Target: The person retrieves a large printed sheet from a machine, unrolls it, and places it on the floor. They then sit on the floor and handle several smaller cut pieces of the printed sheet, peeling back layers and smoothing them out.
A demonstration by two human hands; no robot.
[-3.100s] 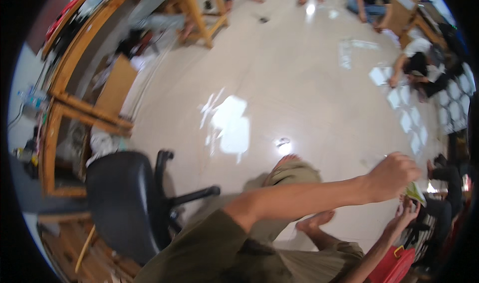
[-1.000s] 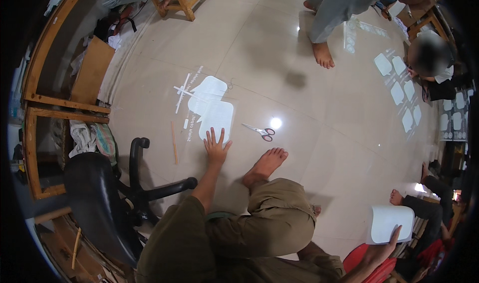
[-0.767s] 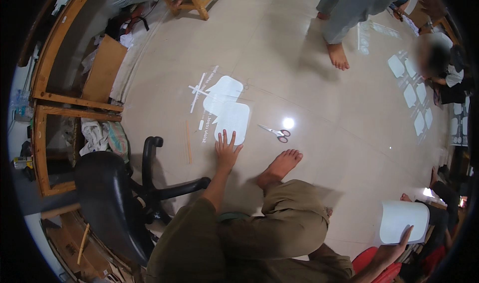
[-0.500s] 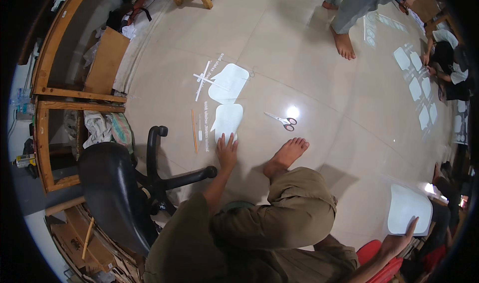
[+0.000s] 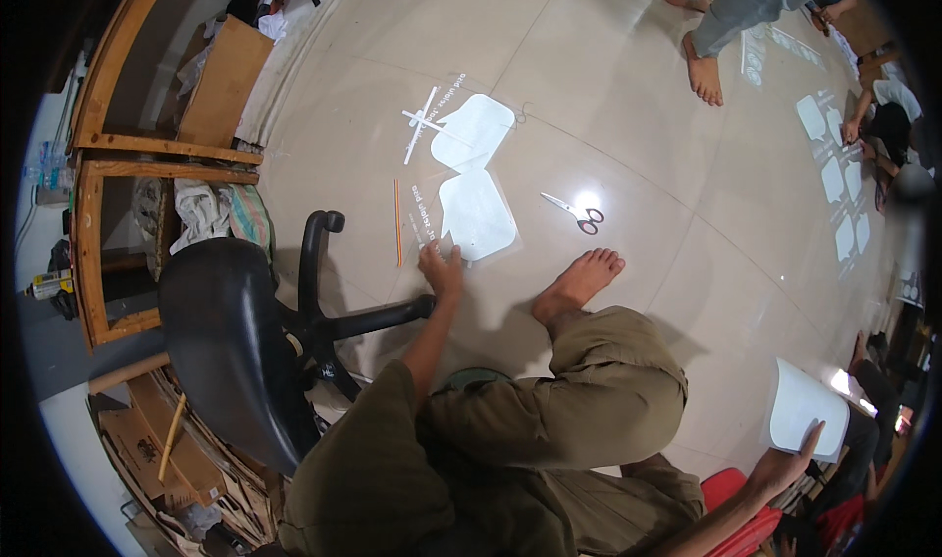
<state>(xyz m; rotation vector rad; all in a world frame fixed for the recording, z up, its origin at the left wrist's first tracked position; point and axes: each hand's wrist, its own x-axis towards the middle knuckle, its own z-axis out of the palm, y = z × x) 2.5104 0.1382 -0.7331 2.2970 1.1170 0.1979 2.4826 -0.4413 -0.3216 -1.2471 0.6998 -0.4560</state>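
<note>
I sit on the glossy tiled floor with my bare foot (image 5: 579, 282) stretched forward. My left hand (image 5: 442, 268) rests flat on the floor, fingers spread, touching the near edge of a white paper cut-out (image 5: 477, 215). A second white cut-out (image 5: 474, 131) lies just beyond it, with crossed paper strips (image 5: 422, 125) to its left. An orange stick (image 5: 397, 221) lies left of my hand. Red-handled scissors (image 5: 579, 213) lie to the right of the cut-outs. At the lower right, my right hand (image 5: 785, 467) holds up a white paper sheet (image 5: 803, 410).
A black office chair (image 5: 235, 331) stands close at my left. Behind it are a wooden frame table (image 5: 108, 150), cloth and a cardboard sheet (image 5: 224, 81). Another person's bare feet (image 5: 703, 71) stand at the top right. People sit by more white cut-outs (image 5: 834, 164) at the right.
My left arm came down from reaching right, and the hand now lies on the floor at the cut-out's edge. My right hand has taken a white sheet and holds it lower.
</note>
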